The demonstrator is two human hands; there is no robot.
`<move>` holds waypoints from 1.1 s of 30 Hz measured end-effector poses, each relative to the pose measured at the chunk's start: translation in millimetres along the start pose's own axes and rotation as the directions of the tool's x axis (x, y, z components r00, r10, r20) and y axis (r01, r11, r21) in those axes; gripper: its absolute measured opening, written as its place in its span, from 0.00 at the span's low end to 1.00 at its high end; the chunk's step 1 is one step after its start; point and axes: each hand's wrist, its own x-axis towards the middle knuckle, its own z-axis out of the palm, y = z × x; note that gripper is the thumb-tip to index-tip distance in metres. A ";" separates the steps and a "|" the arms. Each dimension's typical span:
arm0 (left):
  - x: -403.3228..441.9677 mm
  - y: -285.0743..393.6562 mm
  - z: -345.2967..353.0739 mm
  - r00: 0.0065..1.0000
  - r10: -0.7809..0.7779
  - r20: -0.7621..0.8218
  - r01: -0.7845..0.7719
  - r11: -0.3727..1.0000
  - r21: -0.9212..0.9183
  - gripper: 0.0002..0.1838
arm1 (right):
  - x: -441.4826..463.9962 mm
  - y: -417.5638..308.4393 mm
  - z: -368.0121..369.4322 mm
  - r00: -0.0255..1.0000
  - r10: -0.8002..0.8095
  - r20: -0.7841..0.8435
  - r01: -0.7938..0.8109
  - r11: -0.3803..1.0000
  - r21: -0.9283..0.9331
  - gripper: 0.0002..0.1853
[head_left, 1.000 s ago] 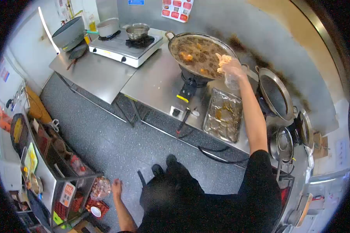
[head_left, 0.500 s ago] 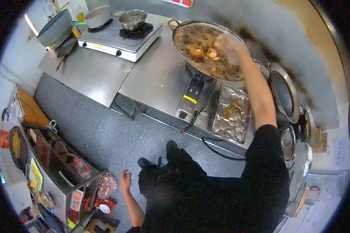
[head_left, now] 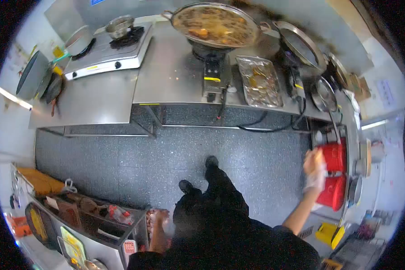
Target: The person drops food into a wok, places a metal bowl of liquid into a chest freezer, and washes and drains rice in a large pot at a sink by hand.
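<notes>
My right hand is out to the right over the floor, beside the red containers under the counter. A clear glove seems to cover it; motion smears the fingers, and whether they hold anything is unclear. My left hand hangs low beside the metal cart, near a bag of reddish-brown things on the floor, its fingers blurred too. At the back, a wide two-handled pan of bubbling oil with orange-brown pieces sits on a burner. A foil-lined tray lies to its right.
A two-burner gas stove stands at the left of the steel counter, with a metal bowl on it. A large round pan leans at the back right. A black hose hangs below the counter's front edge.
My right hand has left the pan and swung down and right, past the counter edge to the red containers. The view has turned and moved back. My left hand stays low.
</notes>
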 end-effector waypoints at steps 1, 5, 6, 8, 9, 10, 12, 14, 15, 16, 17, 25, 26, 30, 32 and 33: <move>10.2 -8.2 -20.4 1.000 -0.012 0.013 0.011 0.998 0.058 0.12 | -19.2 65.5 -101.1 0.978 0.152 -0.141 -0.098 0.938 0.334 0.20; 45.6 5.4 -95.2 0.993 -0.065 0.095 0.033 0.953 0.303 0.18 | -159.3 208.9 -325.9 0.581 0.564 -0.586 -0.518 0.812 0.268 0.34; 65.6 18.9 -118.7 0.991 -0.068 0.114 0.020 0.927 0.374 0.20 | -164.0 212.3 -295.0 0.567 0.544 -0.619 -0.529 0.816 0.233 0.38; 96.7 65.2 -135.7 0.984 -0.084 0.159 -0.014 0.847 0.531 0.24 | -216.7 204.0 -271.9 0.507 0.523 -0.685 -0.568 0.800 0.191 0.47; 93.1 82.8 -140.0 0.979 -0.102 0.179 -0.028 0.797 0.603 0.25 | -216.3 243.7 -311.1 0.519 0.566 -0.640 -0.508 0.807 0.301 0.36; 144.7 59.1 -110.3 0.959 0.129 0.252 -0.257 0.771 0.583 0.27 | -222.7 284.7 -342.7 0.934 0.296 -0.203 -0.233 0.930 0.284 0.23; 148.1 266.4 -82.4 0.915 0.053 0.400 -0.264 0.829 0.492 0.28 | -192.4 266.6 -258.4 0.798 0.177 -0.576 -0.169 0.983 0.067 0.19; 121.8 411.8 -22.8 0.839 0.344 0.421 -0.474 0.842 0.257 0.30 | -161.1 287.1 -226.1 0.754 0.078 -0.653 -0.295 0.927 -0.230 0.18; 92.6 483.8 -4.5 0.787 0.425 0.447 -0.573 0.773 0.274 0.30 | -143.5 336.0 -242.4 0.795 -0.039 -0.606 -0.224 0.909 -0.352 0.18; 78.6 517.9 21.0 0.663 0.559 0.498 -0.716 0.667 0.206 0.26 | -130.4 337.6 -223.9 0.810 -0.168 -0.561 -0.203 0.819 -0.537 0.18; 66.1 541.8 45.8 0.617 0.571 0.542 -0.754 0.627 0.198 0.26 | -120.3 331.3 -198.6 0.830 -0.287 -0.478 -0.165 0.692 -0.702 0.18; 106.3 569.1 45.8 0.734 0.557 0.389 -0.666 0.701 0.254 0.19 | -110.3 248.8 -102.5 0.873 0.138 -0.468 -0.042 0.977 0.211 0.14; 94.9 571.9 35.2 0.693 0.582 0.425 -0.699 0.685 0.202 0.16 | -109.5 245.9 -96.7 0.860 0.170 -0.482 -0.080 0.976 0.202 0.13; 98.8 553.5 14.6 0.667 0.621 0.412 -0.713 0.692 0.111 0.08 | -82.2 268.3 -72.5 0.954 0.185 -0.237 -0.151 0.977 0.153 0.08; 167.9 515.3 -12.7 0.686 0.692 0.224 -0.727 0.660 0.188 0.09 | -71.9 288.9 -11.8 0.973 0.157 -0.172 -0.093 0.938 0.333 0.06; 195.5 499.9 -27.8 0.684 0.716 0.140 -0.726 0.649 0.226 0.09 | -81.1 300.1 34.3 0.975 0.058 -0.214 -0.006 0.972 0.234 0.06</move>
